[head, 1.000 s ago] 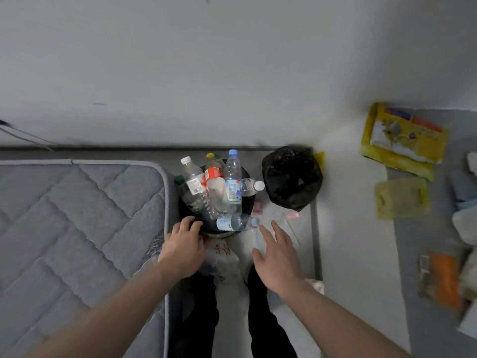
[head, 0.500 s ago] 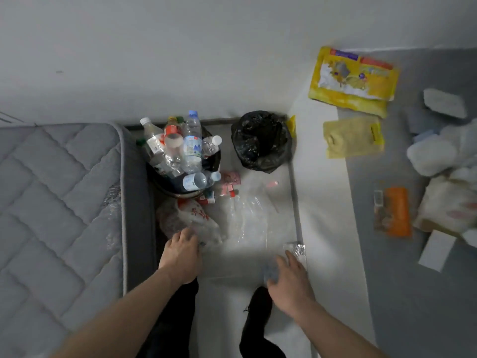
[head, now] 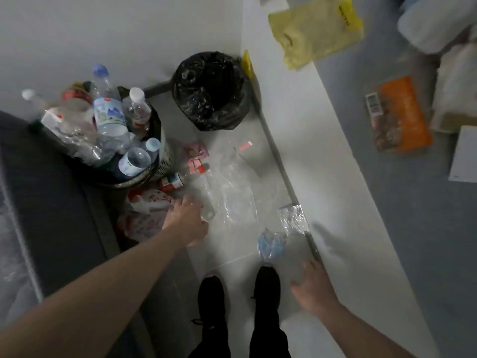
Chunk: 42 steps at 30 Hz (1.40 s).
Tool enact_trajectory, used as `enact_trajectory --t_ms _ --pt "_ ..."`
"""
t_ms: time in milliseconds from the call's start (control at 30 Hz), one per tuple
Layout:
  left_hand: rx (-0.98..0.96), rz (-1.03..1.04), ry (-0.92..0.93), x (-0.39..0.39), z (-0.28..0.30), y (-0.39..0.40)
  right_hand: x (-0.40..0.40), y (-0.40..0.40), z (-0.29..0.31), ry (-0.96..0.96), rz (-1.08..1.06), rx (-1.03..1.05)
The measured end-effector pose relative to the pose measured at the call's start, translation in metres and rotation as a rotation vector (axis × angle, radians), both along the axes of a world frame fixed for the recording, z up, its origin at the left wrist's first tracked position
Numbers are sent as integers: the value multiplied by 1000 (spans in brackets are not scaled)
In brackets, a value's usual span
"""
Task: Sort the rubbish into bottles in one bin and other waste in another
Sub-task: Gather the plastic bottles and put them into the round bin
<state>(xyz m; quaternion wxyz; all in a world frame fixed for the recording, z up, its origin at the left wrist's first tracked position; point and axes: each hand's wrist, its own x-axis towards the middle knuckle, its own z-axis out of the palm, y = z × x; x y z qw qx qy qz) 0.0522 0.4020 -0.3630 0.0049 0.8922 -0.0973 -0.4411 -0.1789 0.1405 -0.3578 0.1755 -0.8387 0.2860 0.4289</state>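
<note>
1. The frame was blurred by motion, so labels and small scraps could not be read. The left hand (head: pixel 186 218) reached toward 1 o'clock, onto clear plastic (head: pixel 233 202) on the floor; its fingertips were smeared and partly lost against the film, and I could not tell whether they pinched it or only rested on it.
2. The right hand (head: pixel 311 288) lay low at 5 o'clock, fingers spread and fairly straight, over a faint clear sheet; whether it touched was unclear. A blue-tinted wrapper (head: pixel 271 244) sat just beyond it at 12 o'clock.
3. The basket (head: pixel 165 158) at 10 o'clock was packed with bottles (head: pixel 111 117). Most stood neck-up, tilted toward 11 o'clock; 1 lay across the rim with its cap pointing to 1 o'clock. Their lower halves were hidden inside the basket.
4. The black bin (head: pixel 209 91) at 12 o'clock showed only dark liner; its contents could not be made out.
5. A red-labelled bottle (head: pixel 171 182) lay on the floor just beside the basket's base, long axis running 8 to 2 o'clock, partly under plastic.
6. A white bag (head: pixel 147 210) with red print lay crumpled by the left wrist. Pink scraps (head: pixel 197 156) lay between basket and bin.
7. A mattress (head: pixel 51 208) was cut off at 9 o'clock. A yellow bag (head: pixel 315 32) and orange packet (head: pixel 402 115) lay well apart at 2 o'clock.
8. 2 black shoes (head: pixel 211 295) stood at 6 o'clock.
</note>
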Motion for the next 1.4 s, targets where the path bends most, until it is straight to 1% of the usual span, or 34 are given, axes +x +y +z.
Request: enact_trajectory --t_ms 33,100,133,167,200,233,300,367,400,467,500,567,600,667,733,867,933,967,1033,1100,1167,1233,1267,1333,1400 --pt "9 10 -19 12 -23 3 0 0 -33 -25 29 6" --pt "23 2 -52 35 -68 8 -3 3 -104 -141 96 21" --pt "39 -7 -70 45 -91 9 1 5 -130 -128 77 73" --pt "53 8 -84 54 -114 9 6 6 -152 -134 58 78" --pt "72 31 -95 63 -136 9 12 7 -167 -148 -12 35" --pt "90 50 -105 71 -159 10 19 10 -181 -183 -118 40" --pt "125 73 -83 82 -202 13 35 13 -206 -260 -182 51" --pt "157 75 -52 89 -241 22 53 11 -220 -285 -132 83" --pt "170 69 -54 91 -255 25 62 11 -222 -258 -68 83" --pt "220 11 -112 92 -271 31 77 9 -232 -212 13 71" --pt "255 -41 -149 90 -270 33 83 8 -235 -203 12 80" --pt "268 -124 -192 79 -251 31 93 7 -225 -220 -12 88" --pt "230 -140 -203 69 -233 29 98 9 -212 -211 -37 97" --pt "89 -107 -234 46 -184 22 106 13 -174 -213 -77 125" --pt "-75 26 -261 23 -122 16 114 23 -124 -253 -104 167" --pt "-391 508 -363 -16 12 13 138 50 0 -320 -54 298" --pt "-531 683 -380 -29 74 16 155 64 65 -331 -14 360" --pt "-602 764 -357 -33 102 21 164 72 97 -330 0 407" --pt "-717 884 -342 -33 155 29 184 89 154 -338 45 513" --pt "-769 940 -359 -26 196 39 206 109 205 -328 90 607" --pt "-779 988 -329 -15 222 55 227 131 242 -295 95 670" --pt "-800 1084 -273 1 239 72 248 151 260 -288 127 657" --pt "-792 1124 -253 7 240 83 257 160 263 -283 142 637" --pt "-709 1187 -186 19 236 107 274 178 258 -253 203 592" --pt "-680 1252 -145 33 222 134 290 193 248 -213 234 554"
